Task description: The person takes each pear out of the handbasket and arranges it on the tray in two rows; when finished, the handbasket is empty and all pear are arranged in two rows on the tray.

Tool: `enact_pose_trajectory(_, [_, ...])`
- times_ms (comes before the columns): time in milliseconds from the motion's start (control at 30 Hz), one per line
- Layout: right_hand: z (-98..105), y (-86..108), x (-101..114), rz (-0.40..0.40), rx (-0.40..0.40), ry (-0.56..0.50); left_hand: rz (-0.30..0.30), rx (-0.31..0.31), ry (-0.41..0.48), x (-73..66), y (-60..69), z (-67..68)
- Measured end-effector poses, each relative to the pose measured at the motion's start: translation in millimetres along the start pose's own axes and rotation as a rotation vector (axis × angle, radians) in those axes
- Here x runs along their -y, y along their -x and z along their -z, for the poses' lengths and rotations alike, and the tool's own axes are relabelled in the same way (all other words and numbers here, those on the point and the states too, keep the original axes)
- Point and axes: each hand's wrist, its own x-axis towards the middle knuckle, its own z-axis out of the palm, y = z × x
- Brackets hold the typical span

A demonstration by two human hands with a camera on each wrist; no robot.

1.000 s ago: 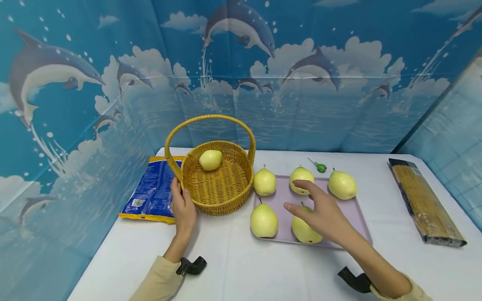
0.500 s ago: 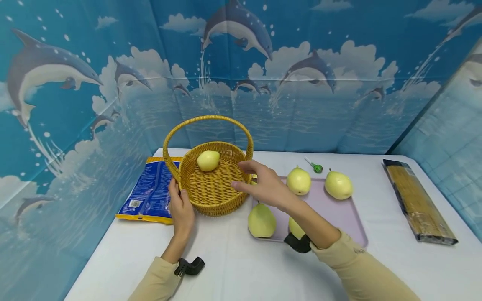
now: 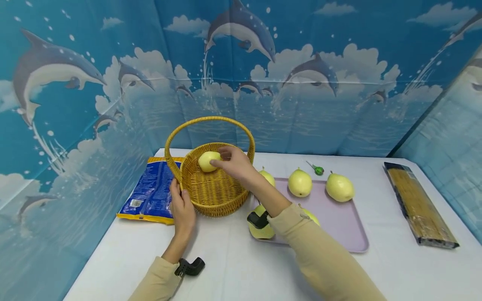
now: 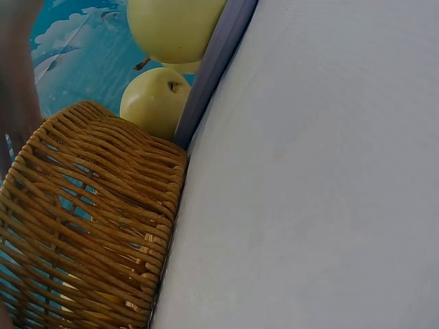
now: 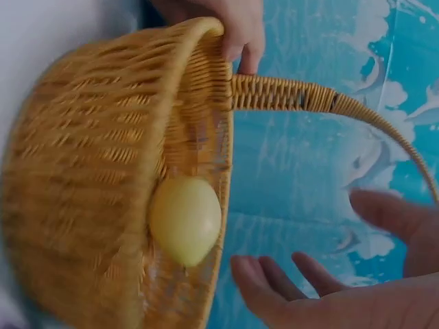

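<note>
In the head view a wicker basket (image 3: pixel 216 190) with a tall hoop handle stands left of centre, one yellow-green pear (image 3: pixel 206 162) inside it. My left hand (image 3: pixel 183 211) grips the basket's left side; in the right wrist view its fingers (image 5: pixel 241 31) bend over the rim by the handle. My right hand (image 3: pixel 239 165) reaches over the basket's right side towards that pear. Seen from the right wrist, the fingers and thumb are spread and apart from the pear (image 5: pixel 185 219), with nothing between them. Several more pears lie on a lilac tray (image 3: pixel 339 225), some partly hidden by the right arm.
A blue and yellow packet (image 3: pixel 150 192) lies left of the basket. Behind the tray is a green-headed lollipop (image 3: pixel 318 170). A long flat pack of brown strands (image 3: pixel 421 205) lies at the right. A dolphin-print curtain (image 3: pixel 241 104) closes off the table's back.
My right hand has moved left from above the tray into the space over the basket, close to the pear. The left hand stays on the basket.
</note>
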Motion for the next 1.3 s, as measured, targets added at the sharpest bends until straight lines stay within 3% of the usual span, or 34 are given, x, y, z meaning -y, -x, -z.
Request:
enact_pose_trajectory(100, [-5.8,-16.4,6.8,-0.047,-0.011,-0.152,0.015,0.000,0.009,-0.5,0.2,1.4])
enact_pose_trajectory(233, [-12.1,-33.0,11.9,-0.114,-0.034,-0.266,0.019,0.003,0.022,-1.6,1.2,0.3])
enact_pose_trajectory(467, [-23.9,-51.5,-5.2,-0.188,-0.094,-0.252,0.010,-0.003,0.029,-1.5,2.1,-3.1])
enact_pose_trajectory(767, [-29.9,-68.9,-16.7,-0.219,0.002,-0.356,0.001,-0.010,0.022,-3.2,1.0,-1.3])
enact_pose_trajectory(967, [-35.1,-80.4,-24.2,-0.282,0.046,-0.405,0.015,0.000,0.016,-3.7,3.4,-0.6])
enact_pose_trajectory(1100, [-40.6,-83.3,-25.8,-0.295,0.090,-0.386,0.018,0.003,0.006,-3.2,3.1,-0.2])
enact_pose_trajectory(1300, [-51.0,-85.8,-20.8,-0.300,0.223,-0.292,0.026,0.001,0.004,-4.2,0.2,-1.4])
